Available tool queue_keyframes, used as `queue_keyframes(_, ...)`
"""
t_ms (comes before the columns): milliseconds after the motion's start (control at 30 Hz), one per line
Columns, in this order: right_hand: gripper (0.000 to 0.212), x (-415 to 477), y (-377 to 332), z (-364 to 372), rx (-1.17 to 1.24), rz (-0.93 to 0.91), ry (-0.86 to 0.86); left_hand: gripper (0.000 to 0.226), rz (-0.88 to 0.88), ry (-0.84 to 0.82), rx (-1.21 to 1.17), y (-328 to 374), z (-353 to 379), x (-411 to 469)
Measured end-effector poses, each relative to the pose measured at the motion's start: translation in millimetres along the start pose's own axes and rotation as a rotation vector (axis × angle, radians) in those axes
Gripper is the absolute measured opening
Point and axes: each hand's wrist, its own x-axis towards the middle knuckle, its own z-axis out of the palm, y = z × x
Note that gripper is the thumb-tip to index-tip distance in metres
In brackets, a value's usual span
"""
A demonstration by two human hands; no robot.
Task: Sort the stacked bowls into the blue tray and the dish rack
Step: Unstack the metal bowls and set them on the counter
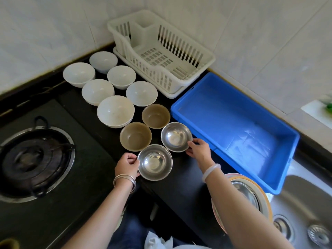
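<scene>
Gripping the rim of a round steel bowl (176,137), the right hand (198,149) sits just beside the empty blue plastic tray (181,106); the left hand (127,165) holds another steel bowl (154,162).

Ten bowls upright on my black counter: six white (115,111), two brown (135,136), two steel (154,162). White dish rack (161,51) and blue tray (233,126) empty.
</scene>
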Motion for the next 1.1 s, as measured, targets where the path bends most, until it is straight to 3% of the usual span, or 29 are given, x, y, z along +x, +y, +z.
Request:
queue_keyframes(267,0.027,-16.4,-4.0,-11.0,-0.157,-0.042,-0.027,0.013,0.151,0.025,0.214,6.4,-1.6,-8.4)
queue_keyframes(533,0.015,-61.6,-2.4,-64.0,-0.327,-0.282,0.104,0.024,0.383,0.02,0.416,27.6,7.6,-37.7)
queue_keyframes(667,0.01,-91.0,18.5,-117.5,-0.432,-0.329,0.243,0.018,0.464,-0.134,0.422,35.8,42.5,-67.0)
queue_keyframes(867,0.003,-128.6,70.1,-184.4,-0.637,-0.316,0.517,0.021,0.634,-0.433,0.619,23.5,112.7,-126.8)
queue_keyframes(1000,0.03,-136.6,97.9,-197.1,-0.688,-0.267,0.622,0.022,0.658,-0.529,0.681,16.5,146.6,-153.4)
queue_keyframes(1100,0.047,-137.5,105.5,-192.3,-0.633,-0.226,0.628,0.038,0.672,-0.541,0.725,11.0,160.4,-161.9)
